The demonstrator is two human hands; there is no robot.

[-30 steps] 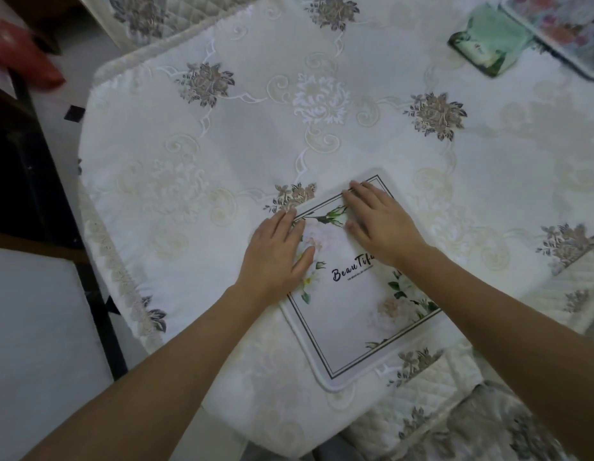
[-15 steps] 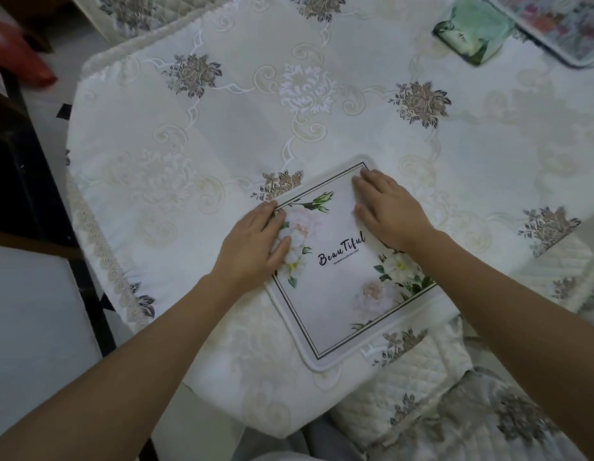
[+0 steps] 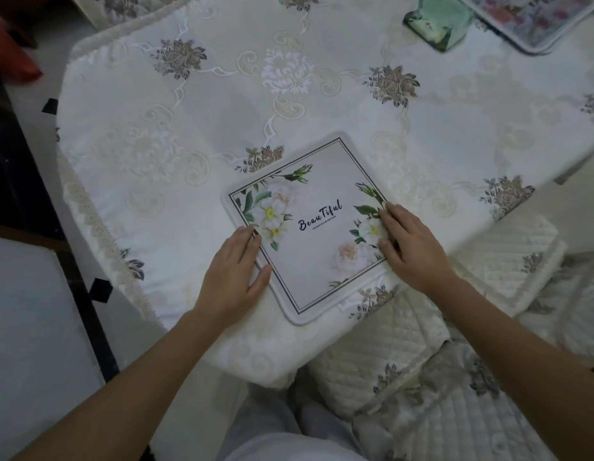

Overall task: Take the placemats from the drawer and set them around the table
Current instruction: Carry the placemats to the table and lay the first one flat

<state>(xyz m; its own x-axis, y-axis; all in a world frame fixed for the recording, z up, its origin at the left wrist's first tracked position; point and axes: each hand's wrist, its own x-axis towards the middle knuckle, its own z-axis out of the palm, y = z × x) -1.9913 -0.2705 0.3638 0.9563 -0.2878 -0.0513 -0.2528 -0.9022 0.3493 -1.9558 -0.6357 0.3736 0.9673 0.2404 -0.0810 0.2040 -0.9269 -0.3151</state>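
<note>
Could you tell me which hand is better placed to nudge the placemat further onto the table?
Probably the left hand: it lies flat along the placemat edge nearest the table's rim, while the right hand rests at the side.

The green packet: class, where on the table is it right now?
In the head view, the green packet lies at the table's far right, beside the floral tray, well beyond the placemat.
</note>
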